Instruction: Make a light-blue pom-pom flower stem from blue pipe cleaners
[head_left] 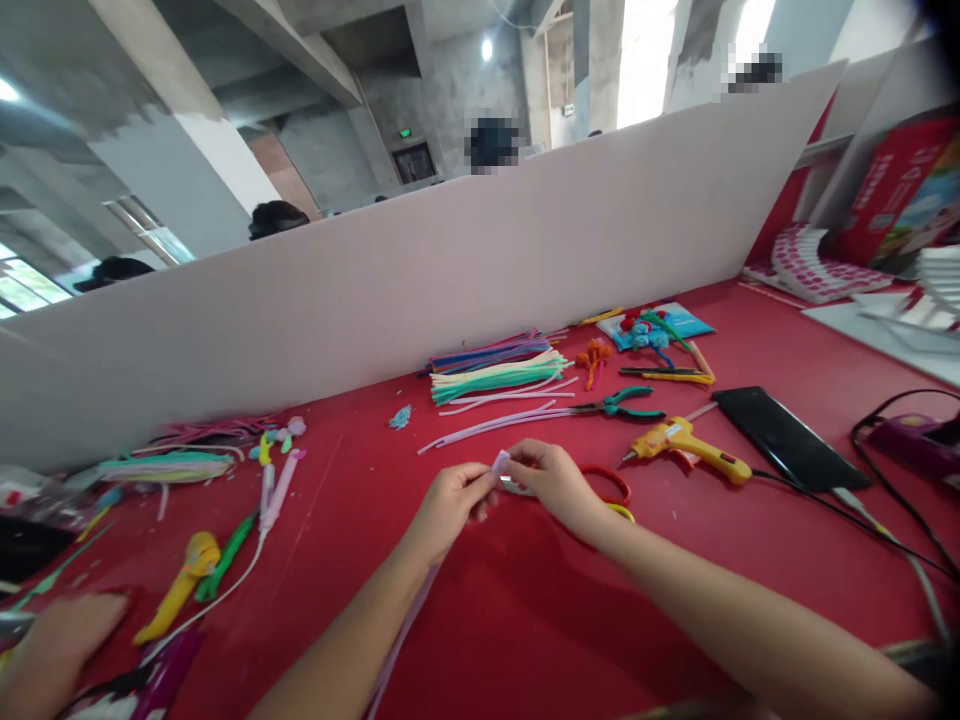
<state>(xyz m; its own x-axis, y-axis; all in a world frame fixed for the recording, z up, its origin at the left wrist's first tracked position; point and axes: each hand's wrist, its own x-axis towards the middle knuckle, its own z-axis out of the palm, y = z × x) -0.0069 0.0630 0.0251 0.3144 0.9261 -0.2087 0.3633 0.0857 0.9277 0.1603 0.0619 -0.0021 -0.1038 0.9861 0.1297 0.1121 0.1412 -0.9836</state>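
My left hand (pixel 451 503) is closed in a pinch on a pale lilac pipe cleaner (pixel 501 461). Its long strands hang down past my left forearm toward the table's near edge. The fingers of my right hand (pixel 553 483) are pinched on the bent upper end, touching the left fingertips. Under and beside my right hand lie scissors with red and yellow handles (pixel 621 487), partly hidden by the wrist. Just beyond the hands are pliers with teal grips (pixel 628 403) and loose lilac pipe cleaners (pixel 487 424). A yellow glue gun (pixel 686 446) lies to the right.
Bundled pipe cleaners (pixel 499 375) lie near the white partition (pixel 480 265). A black phone (pixel 787 437) and cables lie right. At left are a co-worker's hand (pixel 67 640), another yellow glue gun (pixel 180 587) and a pink-lilac tool with a cord (pixel 279 492).
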